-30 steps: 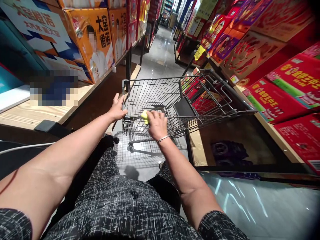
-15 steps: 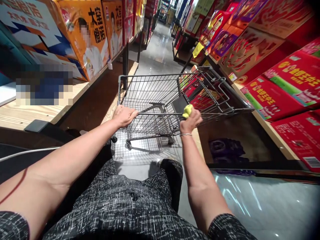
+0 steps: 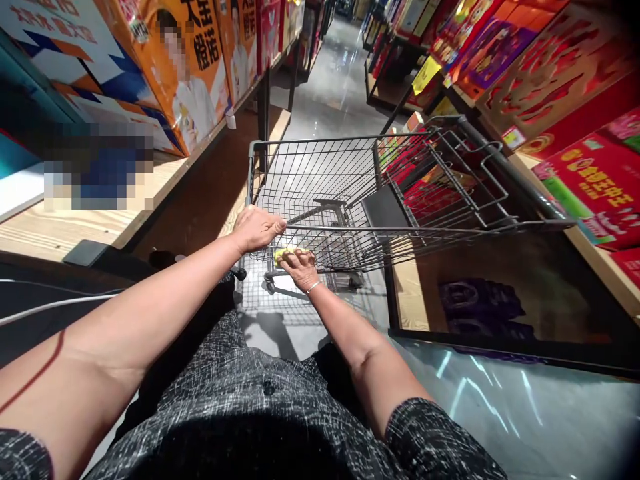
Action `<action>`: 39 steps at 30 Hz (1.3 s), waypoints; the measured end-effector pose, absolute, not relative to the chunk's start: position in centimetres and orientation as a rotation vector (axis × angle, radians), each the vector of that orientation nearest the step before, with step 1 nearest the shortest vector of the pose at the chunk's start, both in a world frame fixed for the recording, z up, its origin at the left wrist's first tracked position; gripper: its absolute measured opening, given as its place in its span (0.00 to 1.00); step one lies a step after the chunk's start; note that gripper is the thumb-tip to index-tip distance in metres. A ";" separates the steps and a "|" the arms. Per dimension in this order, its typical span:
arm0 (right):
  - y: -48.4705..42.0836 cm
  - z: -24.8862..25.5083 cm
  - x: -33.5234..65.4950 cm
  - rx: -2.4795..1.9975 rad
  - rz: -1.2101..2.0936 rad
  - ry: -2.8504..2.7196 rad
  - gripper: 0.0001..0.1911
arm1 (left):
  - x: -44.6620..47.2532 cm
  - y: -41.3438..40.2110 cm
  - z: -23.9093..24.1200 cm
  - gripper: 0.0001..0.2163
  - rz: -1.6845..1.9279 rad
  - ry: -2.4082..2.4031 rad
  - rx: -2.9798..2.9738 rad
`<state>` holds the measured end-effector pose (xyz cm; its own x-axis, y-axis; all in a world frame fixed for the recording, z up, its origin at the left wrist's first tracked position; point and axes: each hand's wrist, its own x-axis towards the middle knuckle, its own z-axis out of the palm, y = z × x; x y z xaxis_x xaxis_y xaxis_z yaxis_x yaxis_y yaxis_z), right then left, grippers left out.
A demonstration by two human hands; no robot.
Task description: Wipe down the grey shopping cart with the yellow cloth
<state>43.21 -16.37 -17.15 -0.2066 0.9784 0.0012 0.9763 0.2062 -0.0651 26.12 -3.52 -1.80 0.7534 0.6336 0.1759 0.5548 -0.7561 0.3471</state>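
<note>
A dark metal shopping cart stands sideways before me, its basket bare wire and its push handle at the right. My left hand is wrapped round the cart's near rim at its left corner. My right hand is closed on a yellow cloth and lies against the near wire side, just below the rim and right of my left hand. Only a little of the cloth shows past the fingers.
Orange drink cartons line the wooden shelf at left. Red boxes are stacked on the right shelf, with purple packs underneath. The grey floor aisle runs ahead between shelves. A white cable hangs at lower left.
My right hand has moved left and down with the yellow cloth, from the rim to the wire side near my left hand. My left hand keeps its grip; the view has shifted somewhat.
</note>
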 end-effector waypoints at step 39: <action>-22.4 -7.9 58.8 -2.015 -0.772 -1.541 0.19 | 31.5 -1.3 -3.6 0.15 0.563 0.811 2.687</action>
<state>58.80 -22.39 -7.94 0.2050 0.6944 0.6898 0.9682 -0.2469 -0.0393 31.48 -1.28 -3.56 0.7666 0.5758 0.2841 0.4675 -0.8039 0.3678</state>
